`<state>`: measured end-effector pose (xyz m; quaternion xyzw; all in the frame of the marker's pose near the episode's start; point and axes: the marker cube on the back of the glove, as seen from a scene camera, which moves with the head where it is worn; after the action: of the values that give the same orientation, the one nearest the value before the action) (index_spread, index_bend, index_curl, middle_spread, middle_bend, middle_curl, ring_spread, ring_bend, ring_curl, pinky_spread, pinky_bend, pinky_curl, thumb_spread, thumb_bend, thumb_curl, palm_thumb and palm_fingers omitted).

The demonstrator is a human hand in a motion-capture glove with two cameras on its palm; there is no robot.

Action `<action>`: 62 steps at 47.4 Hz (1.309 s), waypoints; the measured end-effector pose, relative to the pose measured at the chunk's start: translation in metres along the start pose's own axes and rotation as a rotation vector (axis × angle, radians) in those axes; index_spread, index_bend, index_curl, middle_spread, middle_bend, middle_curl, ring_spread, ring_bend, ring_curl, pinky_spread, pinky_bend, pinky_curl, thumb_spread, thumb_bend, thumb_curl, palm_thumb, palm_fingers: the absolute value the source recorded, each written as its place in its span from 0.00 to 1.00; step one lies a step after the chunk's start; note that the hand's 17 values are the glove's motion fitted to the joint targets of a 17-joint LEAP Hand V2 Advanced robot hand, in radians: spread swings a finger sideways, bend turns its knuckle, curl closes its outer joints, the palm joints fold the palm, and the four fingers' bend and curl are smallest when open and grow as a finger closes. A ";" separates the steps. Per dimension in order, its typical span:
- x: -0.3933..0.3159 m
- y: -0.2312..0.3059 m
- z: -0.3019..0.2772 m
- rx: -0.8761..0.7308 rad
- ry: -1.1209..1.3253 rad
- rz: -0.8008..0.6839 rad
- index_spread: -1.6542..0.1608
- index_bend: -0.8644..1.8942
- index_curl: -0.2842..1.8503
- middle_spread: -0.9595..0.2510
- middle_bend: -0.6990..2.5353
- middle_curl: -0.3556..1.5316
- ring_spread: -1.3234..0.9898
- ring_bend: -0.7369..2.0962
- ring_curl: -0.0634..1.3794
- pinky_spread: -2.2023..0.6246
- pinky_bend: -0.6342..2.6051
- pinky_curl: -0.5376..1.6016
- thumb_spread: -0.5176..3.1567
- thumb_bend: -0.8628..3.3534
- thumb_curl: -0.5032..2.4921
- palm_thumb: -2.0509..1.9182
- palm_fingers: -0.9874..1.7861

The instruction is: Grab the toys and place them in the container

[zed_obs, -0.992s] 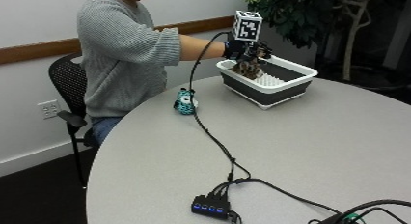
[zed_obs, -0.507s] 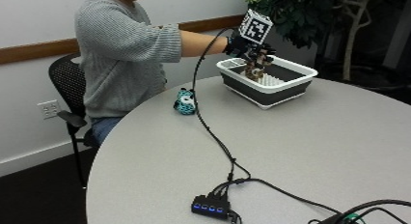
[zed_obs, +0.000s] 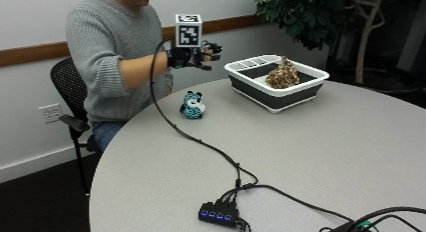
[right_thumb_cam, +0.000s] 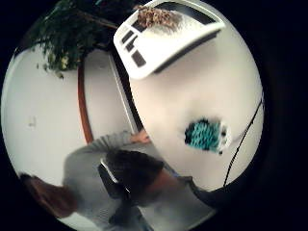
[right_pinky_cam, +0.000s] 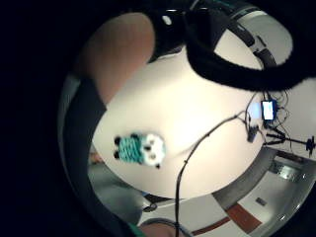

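Note:
In the outside view my gloved right hand (zed_obs: 196, 56) hovers in the air, its fingers relaxed and holding nothing. It is above and slightly behind a teal and white plush toy (zed_obs: 193, 105) that stands on the round table (zed_obs: 299, 152). Both palm views show the same teal toy (right_pinky_cam: 140, 149) (right_thumb_cam: 206, 136) below the palm. A brown spotted plush toy (zed_obs: 282, 74) sits inside the white-rimmed, dark-walled container (zed_obs: 303, 92), to the right of my hand. The thumb side palm view shows the container (right_thumb_cam: 163, 48) with the brown toy (right_thumb_cam: 156, 17) in it.
A black cable runs from the glove across the table to a small hub with blue lights (zed_obs: 218, 213) near the front edge. A leafy plant (zed_obs: 313, 17) stands behind the container. The person sits on a black chair (zed_obs: 66, 87) at the table's far left.
My hand held the brown toy over the container. That toy now lies in the container, and my empty hand has drawn back left to above the teal toy.

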<state>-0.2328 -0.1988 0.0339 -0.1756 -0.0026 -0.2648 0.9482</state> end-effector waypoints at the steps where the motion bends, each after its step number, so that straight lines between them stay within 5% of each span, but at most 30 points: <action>1: 0.000 0.012 0.008 -0.001 0.054 0.002 0.78 0.34 0.20 0.76 0.24 0.27 0.57 0.31 0.25 0.82 0.51 0.43 0.36 0.17 0.25 0.47 0.21; 4: 0.003 0.039 0.030 -0.016 0.221 0.035 0.77 0.35 0.21 0.75 0.24 0.27 0.57 0.31 0.25 0.82 0.50 0.42 0.36 0.17 0.25 0.47 0.22; 9: -0.008 0.056 0.049 -0.032 0.114 0.044 0.77 0.35 0.21 0.75 0.24 0.27 0.57 0.31 0.24 0.82 0.50 0.42 0.36 0.17 0.24 0.47 0.22; 22: 0.026 0.032 0.143 -0.043 0.287 0.257 0.75 0.36 0.22 0.74 0.25 0.27 0.56 0.32 0.23 0.82 0.48 0.41 0.37 0.18 0.23 0.48 0.26; 27: 0.024 0.031 0.184 -0.056 0.283 0.182 0.74 0.37 0.23 0.72 0.25 0.27 0.56 0.32 0.22 0.82 0.48 0.41 0.39 0.18 0.23 0.48 0.27; 41: 0.029 0.019 0.187 0.268 0.325 0.139 0.69 0.39 0.25 0.62 0.36 0.33 0.46 0.43 0.26 0.78 0.42 0.37 0.47 0.21 0.24 0.52 0.57; 47: 0.016 -0.008 0.147 0.326 0.223 0.013 0.70 0.38 0.26 0.60 0.44 0.39 0.40 0.53 0.32 0.71 0.41 0.37 0.48 0.25 0.27 0.60 0.75; 55: -0.010 -0.064 -0.010 0.513 0.093 -0.082 0.70 0.42 0.30 0.62 0.48 0.43 0.37 0.55 0.38 0.67 0.43 0.40 0.45 0.25 0.31 0.64 0.76; 62: -0.025 -0.131 -0.051 0.524 0.150 -0.006 0.70 0.45 0.33 0.63 0.49 0.46 0.36 0.56 0.39 0.66 0.44 0.42 0.43 0.25 0.34 0.64 0.75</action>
<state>-0.3250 -0.3076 0.0271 0.0958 -0.0014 -0.2702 0.9580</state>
